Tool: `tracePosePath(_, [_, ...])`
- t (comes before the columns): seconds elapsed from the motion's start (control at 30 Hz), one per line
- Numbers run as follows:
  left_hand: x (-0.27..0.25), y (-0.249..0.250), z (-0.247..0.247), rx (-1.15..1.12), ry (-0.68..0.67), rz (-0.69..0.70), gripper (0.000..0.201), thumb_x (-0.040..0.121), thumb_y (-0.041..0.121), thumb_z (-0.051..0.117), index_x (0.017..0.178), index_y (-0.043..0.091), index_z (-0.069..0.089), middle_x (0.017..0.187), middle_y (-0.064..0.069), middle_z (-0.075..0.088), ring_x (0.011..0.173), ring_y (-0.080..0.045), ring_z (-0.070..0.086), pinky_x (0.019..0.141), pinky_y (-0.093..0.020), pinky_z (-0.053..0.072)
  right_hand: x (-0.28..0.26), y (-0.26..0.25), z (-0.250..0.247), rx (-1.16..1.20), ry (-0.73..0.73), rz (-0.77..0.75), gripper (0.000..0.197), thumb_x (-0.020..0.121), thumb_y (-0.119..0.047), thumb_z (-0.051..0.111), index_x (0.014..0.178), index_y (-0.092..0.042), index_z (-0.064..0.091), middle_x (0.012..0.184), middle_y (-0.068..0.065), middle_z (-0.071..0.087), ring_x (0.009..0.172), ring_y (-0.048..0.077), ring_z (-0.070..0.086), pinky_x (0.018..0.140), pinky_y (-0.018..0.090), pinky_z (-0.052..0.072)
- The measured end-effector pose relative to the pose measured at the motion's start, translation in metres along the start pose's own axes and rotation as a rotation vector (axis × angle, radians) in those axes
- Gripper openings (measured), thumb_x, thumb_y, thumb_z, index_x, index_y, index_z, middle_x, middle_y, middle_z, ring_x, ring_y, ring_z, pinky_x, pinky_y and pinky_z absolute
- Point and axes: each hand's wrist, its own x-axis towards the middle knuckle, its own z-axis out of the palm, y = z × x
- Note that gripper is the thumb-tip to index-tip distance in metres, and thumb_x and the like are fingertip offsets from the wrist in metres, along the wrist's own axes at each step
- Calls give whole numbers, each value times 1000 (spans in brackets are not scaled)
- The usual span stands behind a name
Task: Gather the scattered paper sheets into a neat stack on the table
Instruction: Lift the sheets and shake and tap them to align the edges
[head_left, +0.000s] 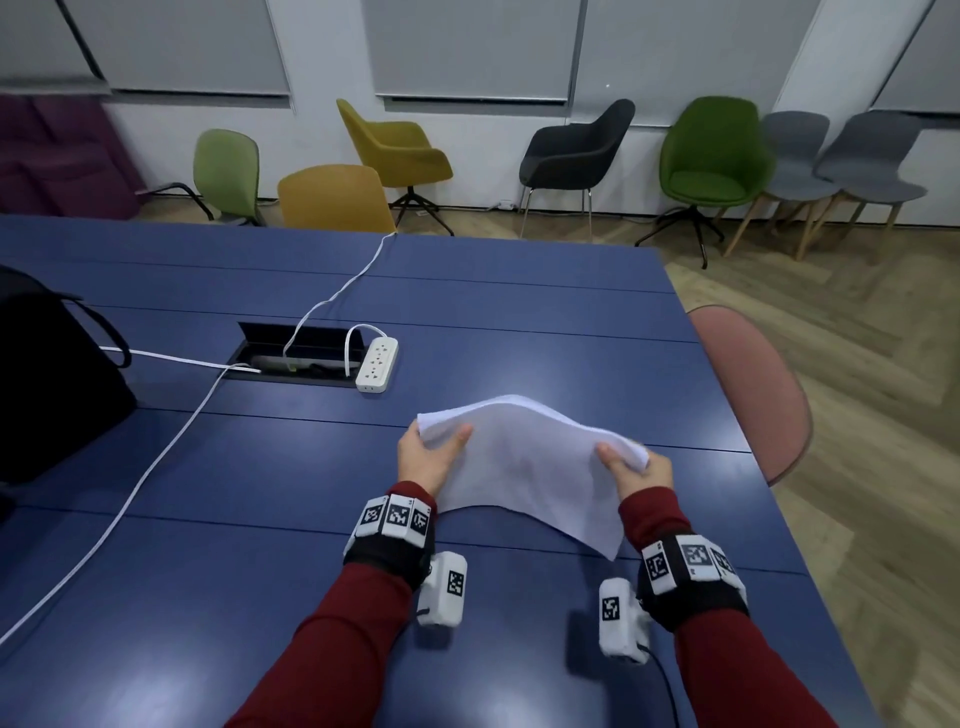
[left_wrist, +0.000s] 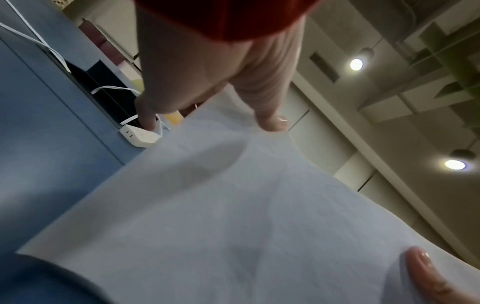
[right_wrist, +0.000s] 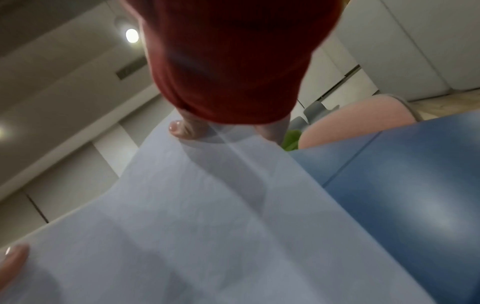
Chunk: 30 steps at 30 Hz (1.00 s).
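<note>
**Both hands lift the paper sheets off the desk**

We see each thumb lying on top of the paper sheets (head_left: 524, 467), the other fingers hidden beneath, pinching opposite edges. The left hand (head_left: 428, 457) takes the far left corner, the right hand (head_left: 641, 470) the right edge. The bundle arches upward between them, its near corner drooping toward the blue desk (head_left: 234, 545). Red sleeves (head_left: 343, 644) reach forward, wrists banded with marker cuffs (head_left: 395, 519).

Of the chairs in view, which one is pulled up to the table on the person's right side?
The pink chair, at the blue table's right edge, beside the right hand. The yellow chair sits at the far edge; the rest line the wall.
</note>
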Motion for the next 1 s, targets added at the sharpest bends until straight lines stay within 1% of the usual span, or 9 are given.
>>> tracePosePath(0.1, [2, 23, 0, -131, 89, 100, 35, 82, 37, 67, 106, 12, 59, 113, -13, 66, 105, -23, 63, 97, -36, 48, 8, -24, -1, 61, 7, -108, 23, 78, -3, 70, 70, -25, 64, 53, -14, 66, 50, -12, 58, 63, 11, 50])
tracePosePath(0.2, [2, 34, -3, -208, 107, 196, 32, 81, 38, 68, 99, 11, 63, 99, -4, 69, 97, -19, 64, 93, -34, 50, 10, -38, -2, 132, -13, -179, 18, 78, -3, 70, 74, -19, 64, 53, -21, 67, 52, -9, 59, 58, 4, 47])
tracePosePath(0.33, [-2, 11, -3, -76, 117, 174, 30, 70, 40, 77, 79, 20, 58, 81, 2, 63, 79, -15, 59, 72, -21, 48, 3, -13, 0, 5, -99, -84, 16, 76, -8, 73, 71, -19, 63, 63, -6, 58, 59, 4, 52, 56, 7, 43])
tracePosePath(0.4, [-3, -6, -10, -24, 115, 158, 27, 72, 28, 79, 84, 13, 60, 81, 0, 62, 81, -18, 58, 67, -14, 47, 0, -4, -2, -70, -112, -50, 19, 76, -6, 73, 69, -21, 62, 66, -4, 56, 54, -4, 53, 56, 5, 43])
tracePosePath(0.5, [-1, -13, -20, 23, 47, 126, 16, 76, 18, 76, 84, 13, 63, 84, -3, 66, 84, -20, 61, 80, -22, 51, 6, -5, -10, -175, -104, -74, 19, 74, -11, 74, 64, -24, 64, 66, -4, 62, 60, -4, 58, 66, 15, 45])
tracePosePath(0.57, [-3, -8, -21, 32, 24, 113, 14, 78, 14, 74, 77, 20, 62, 82, -3, 66, 81, -19, 61, 81, -31, 50, 12, -9, -14, -363, -113, -78, 10, 71, -29, 75, 64, -27, 68, 70, -4, 68, 78, 15, 64, 78, 22, 49])
tracePosePath(0.73, [-11, 24, -8, 55, -149, 292, 17, 77, 12, 73, 72, 23, 61, 73, 4, 64, 63, 3, 60, 68, -15, 49, 10, -41, -7, -1077, -215, -204, 29, 82, -49, 58, 97, -29, 71, 99, 2, 74, 110, 25, 59, 109, 39, 26])
tracePosePath(0.87, [-19, 52, 7, 231, -324, 409, 13, 69, 31, 74, 70, 25, 63, 69, 5, 66, 69, -13, 59, 74, -33, 51, 5, -53, 13, -860, -313, -342, 18, 83, -42, 59, 84, -26, 69, 69, 7, 66, 80, 35, 60, 80, 37, 49])
tracePosePath(1.0, [-7, 68, -9, 424, -333, 423, 28, 66, 38, 69, 90, 22, 67, 89, -1, 75, 88, -21, 69, 87, -43, 54, 14, -55, 3, -441, -200, -311, 23, 76, -48, 57, 70, -27, 64, 59, 7, 59, 63, 20, 55, 68, 35, 49])
